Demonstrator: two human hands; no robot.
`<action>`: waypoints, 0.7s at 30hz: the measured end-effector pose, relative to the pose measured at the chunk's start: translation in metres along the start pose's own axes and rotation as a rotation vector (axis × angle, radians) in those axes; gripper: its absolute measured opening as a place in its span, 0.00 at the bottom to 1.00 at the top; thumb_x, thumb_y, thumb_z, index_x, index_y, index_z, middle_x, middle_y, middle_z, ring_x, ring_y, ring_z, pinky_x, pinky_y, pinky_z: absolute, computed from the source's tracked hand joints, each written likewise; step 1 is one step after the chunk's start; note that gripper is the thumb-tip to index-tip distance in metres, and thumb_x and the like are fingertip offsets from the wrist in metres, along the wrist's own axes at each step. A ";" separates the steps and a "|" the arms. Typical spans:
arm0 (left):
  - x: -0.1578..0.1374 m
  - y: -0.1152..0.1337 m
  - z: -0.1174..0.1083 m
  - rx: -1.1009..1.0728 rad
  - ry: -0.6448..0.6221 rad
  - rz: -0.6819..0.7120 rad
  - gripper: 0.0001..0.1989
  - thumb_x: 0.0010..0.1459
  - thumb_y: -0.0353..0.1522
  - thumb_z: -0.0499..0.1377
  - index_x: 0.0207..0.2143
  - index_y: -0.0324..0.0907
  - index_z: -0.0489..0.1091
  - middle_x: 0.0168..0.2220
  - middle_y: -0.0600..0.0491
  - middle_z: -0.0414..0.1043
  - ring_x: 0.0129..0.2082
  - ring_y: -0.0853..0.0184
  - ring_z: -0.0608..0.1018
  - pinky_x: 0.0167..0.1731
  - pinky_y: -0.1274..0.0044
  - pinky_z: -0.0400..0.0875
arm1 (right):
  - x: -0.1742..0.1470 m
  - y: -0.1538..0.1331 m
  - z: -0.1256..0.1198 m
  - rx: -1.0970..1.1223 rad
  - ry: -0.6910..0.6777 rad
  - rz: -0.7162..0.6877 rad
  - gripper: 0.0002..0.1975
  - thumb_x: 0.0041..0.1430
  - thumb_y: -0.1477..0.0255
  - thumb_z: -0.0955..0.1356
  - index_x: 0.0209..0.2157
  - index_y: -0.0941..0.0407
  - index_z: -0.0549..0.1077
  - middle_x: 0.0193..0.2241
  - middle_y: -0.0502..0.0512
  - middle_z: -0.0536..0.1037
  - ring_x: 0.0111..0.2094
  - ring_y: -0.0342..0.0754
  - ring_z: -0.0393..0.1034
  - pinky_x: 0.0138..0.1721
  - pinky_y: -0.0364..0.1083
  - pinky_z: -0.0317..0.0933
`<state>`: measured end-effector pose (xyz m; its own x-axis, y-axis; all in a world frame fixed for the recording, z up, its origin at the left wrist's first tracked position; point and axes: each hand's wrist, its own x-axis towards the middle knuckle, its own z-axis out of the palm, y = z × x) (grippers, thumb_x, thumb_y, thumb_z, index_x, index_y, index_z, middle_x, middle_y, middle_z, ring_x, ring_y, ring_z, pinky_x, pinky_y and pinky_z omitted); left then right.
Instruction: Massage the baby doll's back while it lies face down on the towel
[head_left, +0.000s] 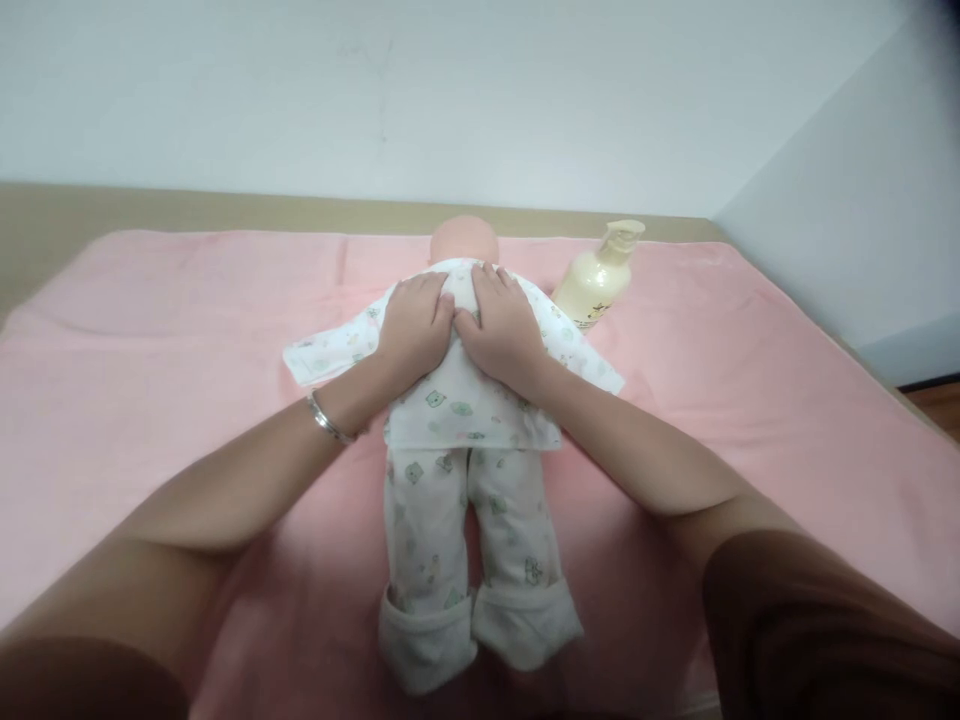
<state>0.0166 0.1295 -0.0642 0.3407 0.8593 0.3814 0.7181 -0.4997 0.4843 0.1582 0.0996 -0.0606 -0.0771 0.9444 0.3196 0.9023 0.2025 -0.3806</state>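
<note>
A baby doll (465,425) lies on a pink cloth, its bald head (463,238) pointing away from me. It wears a white printed top with long sleeves and matching trousers (427,520) with turned-up cuffs. My left hand (416,320) rests flat on the left side of its upper back, fingers stretched toward the shoulder. On the other side of the back lies my right hand (502,320), also flat. The two thumbs meet or nearly meet at the middle. The doll's face and hands are hidden.
A pale yellow pump bottle (596,280) is on the pink cloth (735,400), beyond the doll's right sleeve. The cloth covers a table with a tan edge (262,207) against a white wall (300,90). A silver bracelet (325,418) circles my left wrist.
</note>
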 end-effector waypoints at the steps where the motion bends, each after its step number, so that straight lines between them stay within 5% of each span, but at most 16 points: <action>1: -0.001 0.002 0.000 0.022 0.001 0.008 0.24 0.68 0.34 0.41 0.54 0.38 0.72 0.55 0.41 0.76 0.57 0.54 0.75 0.64 0.58 0.67 | 0.001 0.002 0.001 0.017 0.022 0.010 0.33 0.66 0.67 0.58 0.68 0.70 0.60 0.70 0.71 0.61 0.73 0.65 0.52 0.75 0.64 0.46; 7: -0.010 0.017 -0.010 0.101 -0.128 0.012 0.29 0.67 0.31 0.41 0.64 0.28 0.64 0.68 0.36 0.63 0.69 0.51 0.65 0.72 0.57 0.59 | 0.007 0.010 0.000 0.026 0.063 -0.016 0.21 0.68 0.70 0.57 0.53 0.64 0.72 0.58 0.69 0.76 0.62 0.61 0.68 0.66 0.61 0.62; 12: -0.001 0.014 -0.016 0.004 -0.158 -0.090 0.23 0.66 0.34 0.45 0.57 0.38 0.70 0.61 0.42 0.72 0.63 0.52 0.72 0.68 0.57 0.65 | -0.008 -0.003 -0.009 -0.145 0.074 -0.137 0.19 0.70 0.71 0.55 0.47 0.63 0.74 0.45 0.69 0.80 0.52 0.61 0.74 0.59 0.60 0.67; 17: 0.006 0.004 -0.010 0.021 -0.118 -0.148 0.23 0.68 0.40 0.45 0.51 0.37 0.71 0.55 0.39 0.75 0.58 0.49 0.74 0.65 0.54 0.67 | -0.023 -0.016 -0.012 -0.210 0.025 -0.181 0.24 0.71 0.72 0.54 0.53 0.68 0.74 0.53 0.73 0.79 0.60 0.64 0.71 0.65 0.61 0.62; 21: -0.002 0.008 -0.007 0.091 -0.115 -0.096 0.22 0.68 0.35 0.43 0.53 0.34 0.70 0.58 0.36 0.73 0.63 0.49 0.72 0.68 0.54 0.64 | -0.007 -0.005 -0.009 -0.140 0.008 -0.114 0.27 0.70 0.72 0.55 0.61 0.72 0.68 0.62 0.73 0.72 0.67 0.63 0.64 0.70 0.62 0.56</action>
<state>0.0173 0.1236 -0.0557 0.3315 0.9119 0.2419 0.8009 -0.4075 0.4387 0.1576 0.0896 -0.0533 -0.1790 0.9153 0.3607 0.9384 0.2690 -0.2170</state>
